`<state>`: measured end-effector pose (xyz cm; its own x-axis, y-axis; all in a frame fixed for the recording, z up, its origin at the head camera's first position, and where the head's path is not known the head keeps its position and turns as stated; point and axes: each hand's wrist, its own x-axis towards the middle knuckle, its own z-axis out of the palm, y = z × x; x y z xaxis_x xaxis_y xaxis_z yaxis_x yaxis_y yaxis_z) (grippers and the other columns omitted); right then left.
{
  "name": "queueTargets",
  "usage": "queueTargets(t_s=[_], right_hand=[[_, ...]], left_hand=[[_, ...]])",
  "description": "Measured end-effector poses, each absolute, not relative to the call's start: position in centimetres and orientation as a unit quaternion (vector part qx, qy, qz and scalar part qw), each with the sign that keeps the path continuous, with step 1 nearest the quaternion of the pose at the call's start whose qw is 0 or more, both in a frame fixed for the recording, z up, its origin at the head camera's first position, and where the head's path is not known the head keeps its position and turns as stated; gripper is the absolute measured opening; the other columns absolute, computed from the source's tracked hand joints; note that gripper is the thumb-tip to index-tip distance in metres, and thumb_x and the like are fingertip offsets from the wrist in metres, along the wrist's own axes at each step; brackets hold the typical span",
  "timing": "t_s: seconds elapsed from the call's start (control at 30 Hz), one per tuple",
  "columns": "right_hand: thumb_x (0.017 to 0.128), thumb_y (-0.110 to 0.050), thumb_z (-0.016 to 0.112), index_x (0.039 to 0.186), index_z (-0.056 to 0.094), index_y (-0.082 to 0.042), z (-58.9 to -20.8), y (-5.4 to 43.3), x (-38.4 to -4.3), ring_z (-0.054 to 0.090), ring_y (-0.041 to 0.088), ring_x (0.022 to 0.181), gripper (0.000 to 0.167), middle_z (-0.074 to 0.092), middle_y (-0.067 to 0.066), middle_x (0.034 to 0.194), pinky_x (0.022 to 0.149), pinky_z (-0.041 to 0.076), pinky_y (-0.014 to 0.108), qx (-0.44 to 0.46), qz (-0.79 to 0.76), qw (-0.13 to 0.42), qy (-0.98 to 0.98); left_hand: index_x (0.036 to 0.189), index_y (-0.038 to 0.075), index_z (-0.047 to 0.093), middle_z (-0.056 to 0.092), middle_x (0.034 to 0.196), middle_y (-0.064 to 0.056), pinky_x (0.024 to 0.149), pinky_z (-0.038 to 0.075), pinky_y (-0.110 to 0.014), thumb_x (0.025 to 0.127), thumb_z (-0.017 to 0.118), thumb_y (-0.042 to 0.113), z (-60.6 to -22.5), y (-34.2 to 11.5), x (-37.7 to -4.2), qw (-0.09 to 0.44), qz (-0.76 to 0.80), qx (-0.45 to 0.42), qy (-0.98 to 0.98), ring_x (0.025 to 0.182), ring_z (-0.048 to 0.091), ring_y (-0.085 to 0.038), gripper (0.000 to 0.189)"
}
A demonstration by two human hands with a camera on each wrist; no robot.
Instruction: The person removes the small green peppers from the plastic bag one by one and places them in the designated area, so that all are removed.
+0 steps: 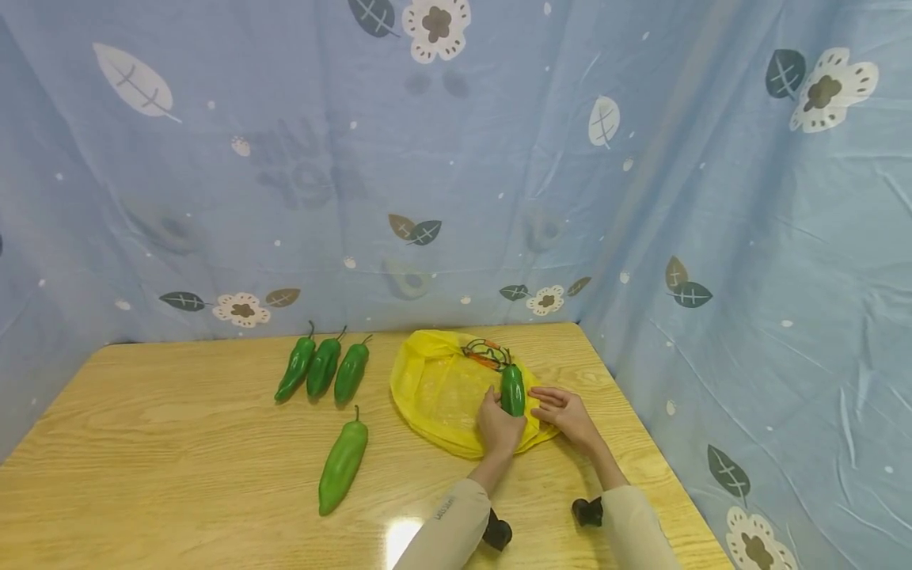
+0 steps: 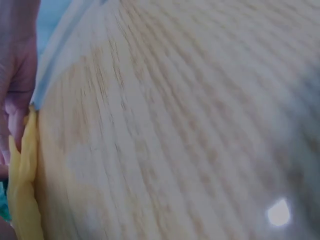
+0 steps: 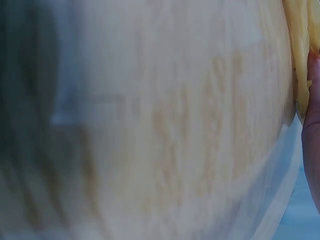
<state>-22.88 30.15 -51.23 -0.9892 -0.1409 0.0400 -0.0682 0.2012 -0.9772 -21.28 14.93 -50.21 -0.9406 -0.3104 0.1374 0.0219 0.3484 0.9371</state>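
Note:
A yellow bag lies spread on the wooden table in the head view. Over its right part my left hand grips a glossy dark green pepper, its stem pointing away from me. Just right of the pepper is my right hand, fingers extended towards it over the bag's right edge. A sliver of yellow bag shows beside the left hand in the left wrist view. In the right wrist view, the bag's edge lies against part of the right hand.
Three dark green peppers stand in a row left of the bag. Closer to me lies a larger, lighter green pepper. A dark and orange looped cord rests at the bag's far side. A patterned blue curtain hangs behind and at the sides.

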Motion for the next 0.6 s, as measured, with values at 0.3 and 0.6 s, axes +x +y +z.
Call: queueTargets(t_s=[0.3, 0.6], right_hand=[[0.088, -0.002, 0.068, 0.131, 0.050, 0.011, -51.2, 30.1, -22.8, 0.047, 0.039, 0.125, 0.049, 0.052, 0.029, 0.131, 0.087, 0.053, 0.021, -0.081, -0.630, 0.035, 0.772], [0.088, -0.002, 0.067, 0.132, 0.048, 0.012, -51.4, 30.4, -22.7, 0.045, 0.042, 0.126, 0.050, 0.052, 0.030, 0.132, 0.089, 0.051, 0.019, -0.080, -0.626, 0.034, 0.775]], left_hand=[[0.100, -0.007, 0.068, 0.065, 0.081, -0.010, 0.066, 0.055, -0.037, 0.061, 0.080, -0.002, -50.6, 14.1, -21.1, 0.138, -0.586, 0.063, -0.796, 0.071, 0.061, -0.022, 0.041], [0.102, -0.006, 0.070, 0.071, 0.087, -0.013, 0.067, 0.058, -0.035, 0.068, 0.084, 0.008, -50.3, 13.1, -21.4, 0.103, -0.637, 0.057, -0.762, 0.077, 0.067, -0.023, 0.039]])
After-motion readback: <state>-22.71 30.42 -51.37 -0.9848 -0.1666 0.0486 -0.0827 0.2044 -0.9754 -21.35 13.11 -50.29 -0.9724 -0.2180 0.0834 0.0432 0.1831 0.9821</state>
